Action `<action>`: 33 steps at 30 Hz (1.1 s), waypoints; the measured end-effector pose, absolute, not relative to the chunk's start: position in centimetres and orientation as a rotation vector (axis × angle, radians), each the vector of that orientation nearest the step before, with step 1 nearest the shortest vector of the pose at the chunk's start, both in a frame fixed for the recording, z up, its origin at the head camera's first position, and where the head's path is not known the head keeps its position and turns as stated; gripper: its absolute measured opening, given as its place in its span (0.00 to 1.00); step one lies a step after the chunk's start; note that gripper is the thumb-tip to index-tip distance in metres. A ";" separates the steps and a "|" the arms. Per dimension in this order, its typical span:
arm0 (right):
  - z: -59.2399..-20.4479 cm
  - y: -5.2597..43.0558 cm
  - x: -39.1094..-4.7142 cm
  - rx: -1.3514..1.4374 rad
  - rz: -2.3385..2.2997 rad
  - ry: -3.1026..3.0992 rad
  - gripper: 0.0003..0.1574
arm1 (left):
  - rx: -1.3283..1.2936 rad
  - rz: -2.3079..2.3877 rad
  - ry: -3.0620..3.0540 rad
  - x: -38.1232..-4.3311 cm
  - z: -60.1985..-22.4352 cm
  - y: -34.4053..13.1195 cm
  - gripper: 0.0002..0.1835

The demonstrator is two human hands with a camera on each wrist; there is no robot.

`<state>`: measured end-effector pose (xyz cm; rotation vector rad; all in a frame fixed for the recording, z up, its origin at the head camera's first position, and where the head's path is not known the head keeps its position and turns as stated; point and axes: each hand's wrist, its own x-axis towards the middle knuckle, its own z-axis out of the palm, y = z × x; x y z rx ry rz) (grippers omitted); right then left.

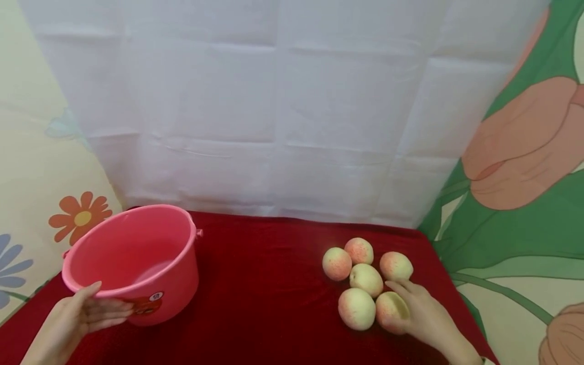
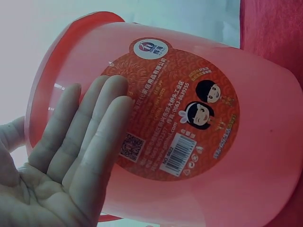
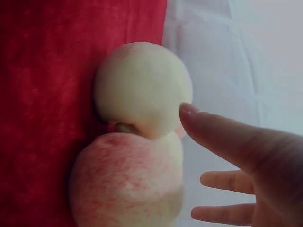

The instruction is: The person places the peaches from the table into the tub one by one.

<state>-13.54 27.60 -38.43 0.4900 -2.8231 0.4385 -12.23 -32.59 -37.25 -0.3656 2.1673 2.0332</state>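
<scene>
A pink plastic bucket (image 1: 178, 284) stands at the left of the red cloth, its mouth facing up. My left hand (image 1: 84, 317) is at its near side, thumb by the rim and straight fingers along the outer wall. The left wrist view shows these fingers (image 2: 102, 137) in front of a round red label (image 2: 165, 118). At the right lie several yellow-and-pink peaches (image 1: 357, 309) close together. My right hand (image 1: 426, 312) is over the right side of the nearest right peach (image 1: 388, 306), fingers spread. In the right wrist view, the thumb (image 3: 213, 130) overlaps a pale peach (image 3: 142, 85).
A red cloth (image 1: 260, 284) covers the table. White fabric (image 1: 274, 111) hangs behind its back edge. Printed sheets with flowers (image 1: 515, 147) stand along both sides. The bucket has small handle knobs (image 1: 199, 232) at its rim.
</scene>
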 end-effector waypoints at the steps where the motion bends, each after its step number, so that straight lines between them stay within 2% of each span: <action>1: -38.6 27.7 -13.6 0.497 0.434 -2.826 0.43 | -0.362 2.030 2.169 -12.2 -37.3 -32.6 0.23; 6: -39.6 28.1 -13.4 0.497 0.467 -2.893 0.49 | -0.344 1.997 2.196 -12.3 -37.3 -32.7 0.25; 15: -40.9 27.9 -13.6 0.495 0.488 -2.998 0.49 | -0.378 1.909 2.264 -12.3 -37.3 -32.6 0.32; 33: -41.1 27.9 -13.7 0.507 0.457 -2.995 0.49 | -0.389 1.846 2.384 -12.2 -36.3 -31.9 0.31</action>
